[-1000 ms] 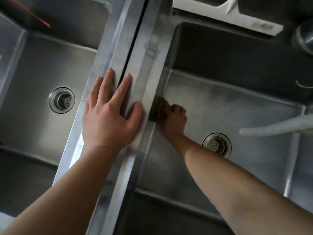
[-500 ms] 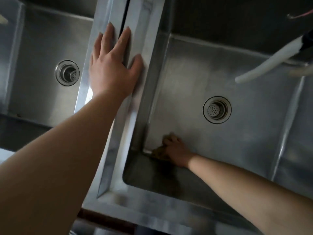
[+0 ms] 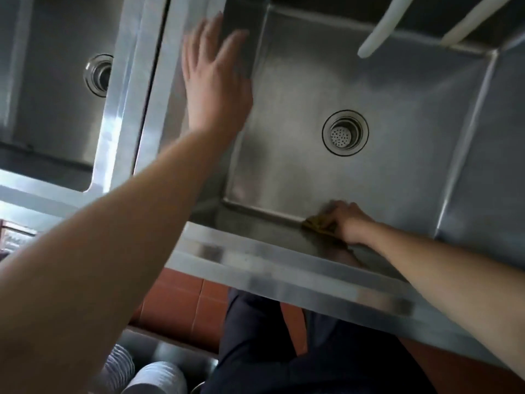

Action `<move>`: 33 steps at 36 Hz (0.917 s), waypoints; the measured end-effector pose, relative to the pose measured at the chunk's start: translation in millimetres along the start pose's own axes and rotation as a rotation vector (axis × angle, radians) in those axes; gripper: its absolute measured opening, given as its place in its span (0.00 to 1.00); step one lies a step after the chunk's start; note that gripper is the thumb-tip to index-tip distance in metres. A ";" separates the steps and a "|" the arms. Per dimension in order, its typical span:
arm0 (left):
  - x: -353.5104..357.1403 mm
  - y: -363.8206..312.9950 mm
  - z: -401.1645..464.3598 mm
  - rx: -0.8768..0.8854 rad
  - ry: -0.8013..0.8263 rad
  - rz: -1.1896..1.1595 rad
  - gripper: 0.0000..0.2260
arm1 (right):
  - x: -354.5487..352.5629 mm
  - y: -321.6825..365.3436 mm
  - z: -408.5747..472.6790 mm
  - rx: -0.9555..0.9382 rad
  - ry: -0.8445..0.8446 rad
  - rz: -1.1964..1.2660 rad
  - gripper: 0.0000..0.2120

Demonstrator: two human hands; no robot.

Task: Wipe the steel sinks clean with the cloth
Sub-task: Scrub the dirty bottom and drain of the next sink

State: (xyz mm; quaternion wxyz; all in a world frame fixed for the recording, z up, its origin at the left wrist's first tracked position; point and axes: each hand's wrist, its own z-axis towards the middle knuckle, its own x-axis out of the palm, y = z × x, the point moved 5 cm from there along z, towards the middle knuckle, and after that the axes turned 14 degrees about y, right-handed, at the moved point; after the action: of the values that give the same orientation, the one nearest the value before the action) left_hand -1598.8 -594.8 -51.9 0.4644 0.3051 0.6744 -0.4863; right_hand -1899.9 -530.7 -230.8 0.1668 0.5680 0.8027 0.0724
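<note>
Two steel sinks stand side by side. The right sink (image 3: 412, 115) fills the middle of the view, and its round drain (image 3: 345, 133) sits in the floor. My right hand (image 3: 345, 221) grips a small yellow-brown cloth (image 3: 315, 223) and presses it where the floor meets the near wall. My left hand (image 3: 214, 78), blurred, with fingers spread and straight, is over the divider (image 3: 147, 89) and the right sink's left wall. The left sink (image 3: 51, 89) with its own drain (image 3: 98, 75) lies at the left.
Two white hoses (image 3: 383, 27) hang into the right sink from the top edge. The sink's steel front rim (image 3: 284, 268) runs across below my hands. Under it are red floor tiles (image 3: 181, 308), dark trousers (image 3: 298, 354) and grey ribbed pipes (image 3: 153, 376).
My right hand slid the cloth from the left wall to the near-left corner, then right along the near wall. My left hand shifted right off the divider gap. The view tilted down.
</note>
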 end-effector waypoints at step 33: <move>198.8 21.9 -111.8 -0.572 1.154 -0.560 0.07 | 19.6 -128.8 -45.6 0.556 0.013 0.615 0.38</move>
State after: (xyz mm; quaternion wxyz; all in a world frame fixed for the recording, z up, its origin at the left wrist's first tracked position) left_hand -1692.8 -490.3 -232.8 -0.0485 0.1950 0.9678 -0.1516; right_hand -2036.1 -553.4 -231.3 -0.0274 0.8044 0.5854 -0.0971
